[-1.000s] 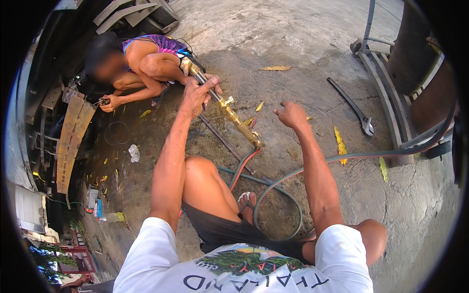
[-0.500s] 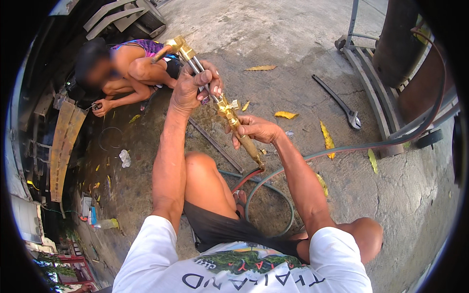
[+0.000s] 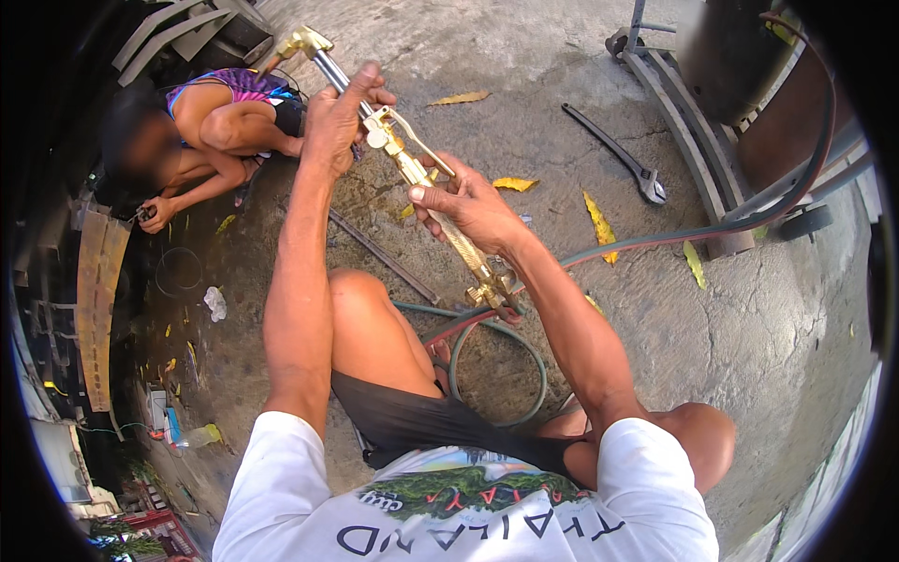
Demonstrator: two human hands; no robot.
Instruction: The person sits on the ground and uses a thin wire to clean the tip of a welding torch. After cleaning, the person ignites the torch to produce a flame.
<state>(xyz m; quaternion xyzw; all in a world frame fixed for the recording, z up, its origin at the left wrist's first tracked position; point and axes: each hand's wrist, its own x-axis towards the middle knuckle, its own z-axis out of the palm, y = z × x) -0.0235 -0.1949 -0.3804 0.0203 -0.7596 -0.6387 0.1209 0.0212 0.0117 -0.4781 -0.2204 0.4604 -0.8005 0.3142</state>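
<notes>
A brass cutting torch [image 3: 410, 167] slants across the middle, its angled head at the far left and its hose end nearer me. My left hand [image 3: 339, 124] is wrapped round the silver tubes just behind the head, thumb pointing up along them. Lower down, my right hand [image 3: 468, 206] grips the knurled handle below the long lever. A red and a green hose [image 3: 501, 342] run from the torch's rear valves and loop on the ground by my foot.
A person [image 3: 211, 126] crouches at the far left beside a long rusty leaf-spring-like metal piece [image 3: 101, 295]. An adjustable wrench [image 3: 618, 155] and a metal bar [image 3: 384, 255] lie on the concrete. A wheeled cart [image 3: 688, 140] holding cylinders stands at the far right.
The torch has rolled in my hands, so its lever and rear valves now show. My left hand has shifted a little left and farther away; the whole view has also moved slightly.
</notes>
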